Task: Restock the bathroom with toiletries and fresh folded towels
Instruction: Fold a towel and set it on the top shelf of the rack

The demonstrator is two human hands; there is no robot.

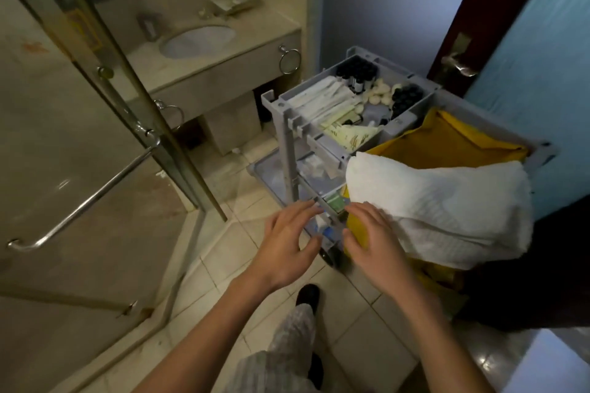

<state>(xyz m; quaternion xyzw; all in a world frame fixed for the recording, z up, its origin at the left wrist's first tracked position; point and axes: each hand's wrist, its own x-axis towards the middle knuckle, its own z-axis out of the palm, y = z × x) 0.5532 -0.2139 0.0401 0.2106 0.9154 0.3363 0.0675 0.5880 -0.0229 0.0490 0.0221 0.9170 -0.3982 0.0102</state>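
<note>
A grey housekeeping cart (289, 134) stands in the bathroom doorway. Its top tray holds small dark bottles (356, 72), white sachets (322, 100) and round white soaps (381, 94). A folded white towel (437, 201) is draped over the cart's yellow bag (447, 137). My left hand (287, 246) hovers with spread fingers in front of the cart's lower shelves. Beside it, my right hand (373, 242) is open too, its fingertips near the towel's left edge. Neither hand holds anything.
The sink (198, 40) and counter lie at the back left, with a small tray of toiletries (233, 3) on the counter and towel rings (290, 60) below. A glass shower door with a metal bar (86, 201) fills the left. A dark door (459, 41) stands at the right.
</note>
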